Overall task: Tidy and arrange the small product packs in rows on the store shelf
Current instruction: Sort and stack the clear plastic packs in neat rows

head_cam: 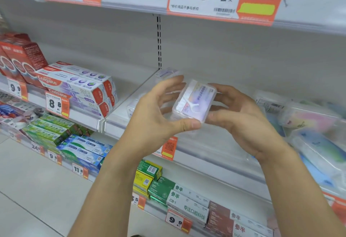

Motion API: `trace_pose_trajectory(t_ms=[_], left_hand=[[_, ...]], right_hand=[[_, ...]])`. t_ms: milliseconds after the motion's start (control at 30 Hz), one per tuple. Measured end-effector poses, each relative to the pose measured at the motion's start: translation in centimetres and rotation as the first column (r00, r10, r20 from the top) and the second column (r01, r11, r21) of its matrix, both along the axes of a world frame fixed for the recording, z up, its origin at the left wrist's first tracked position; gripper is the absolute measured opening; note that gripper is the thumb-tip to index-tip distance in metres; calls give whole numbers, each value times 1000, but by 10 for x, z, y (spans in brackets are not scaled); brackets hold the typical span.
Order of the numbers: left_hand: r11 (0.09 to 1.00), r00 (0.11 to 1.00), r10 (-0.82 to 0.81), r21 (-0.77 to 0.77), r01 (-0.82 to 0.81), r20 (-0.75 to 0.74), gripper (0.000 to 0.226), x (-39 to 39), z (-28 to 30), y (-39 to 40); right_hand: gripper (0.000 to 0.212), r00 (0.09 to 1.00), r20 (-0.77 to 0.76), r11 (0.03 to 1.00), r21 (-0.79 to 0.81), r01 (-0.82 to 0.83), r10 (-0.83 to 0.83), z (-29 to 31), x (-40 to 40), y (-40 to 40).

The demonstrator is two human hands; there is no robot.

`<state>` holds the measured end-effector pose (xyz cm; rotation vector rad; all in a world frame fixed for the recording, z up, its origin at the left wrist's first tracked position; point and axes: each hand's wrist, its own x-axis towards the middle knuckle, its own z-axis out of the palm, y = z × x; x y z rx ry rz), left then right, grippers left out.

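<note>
Two hands hold one clear floss-pick box in front of a white store shelf.

The shelf (215, 148) spans the view, with Colgate toothpaste cartons (78, 87) stacked at its left end and blurred soft packs (314, 124) at its right. The left hand (161, 113) and right hand (241, 117) curl round the floss-pick box (193, 102) from either side — held just above the shelf, printed face toward the camera, long axis tilted from lower left to upper right. More clear boxes (164, 74) lie behind.
</note>
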<state>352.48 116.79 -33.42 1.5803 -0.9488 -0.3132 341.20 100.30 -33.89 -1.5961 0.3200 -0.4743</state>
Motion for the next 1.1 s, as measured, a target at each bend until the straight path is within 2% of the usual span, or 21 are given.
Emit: trace_pose_trajectory(t_ms=[67, 133, 200, 300, 367, 467, 533, 600, 700, 900, 1100], left_hand=[[997, 998, 63, 47, -64, 26, 97, -2, -1, -2], [993, 994, 111, 39, -111, 12, 99, -4, -5, -6], [989, 989, 148, 24, -148, 7, 98, -8, -10, -11], [983, 986, 134, 110, -145, 99, 86, -9, -9, -9], [971, 971, 165, 142, -191, 176, 64, 4, 2, 6], [924, 868, 355, 12, -382, 346, 26, 41, 17, 31], [892, 807, 380, 53, -449, 452, 25, 59, 7, 36], [870, 810, 306, 198, -451, 501, 30, 67, -18, 31], [844, 881, 251, 355, -401, 400, 34, 64, -39, 22], [852, 899, 247, 361, -379, 361, 34, 69, -33, 23], [854, 914, 211, 391, -345, 346, 34, 74, -28, 28]], right_hand=[[50, 994, 74, 995, 62, 80, -85, -2, 4, 3], [63, 978, 94, 979, 103, 178, -188, -9, 9, 6], [75, 972, 33, 970, 87, 228, -232, -14, 12, 8], [69, 977, -55, 977, 32, 209, -207, -20, 14, 9], [67, 964, -30, 961, -92, 262, -266, -21, 14, 10], [71, 954, 0, 850, -453, 268, -300, -23, 15, 12], [78, 970, -7, 769, -611, 186, -241, -28, 19, 16], [77, 979, -51, 741, -662, 115, -198, -35, 23, 19], [60, 981, -106, 745, -665, 52, -162, -42, 29, 20], [58, 983, -157, 791, -611, -25, -91, -47, 33, 16], [53, 976, -199, 776, -628, -57, -89, -42, 33, 15]])
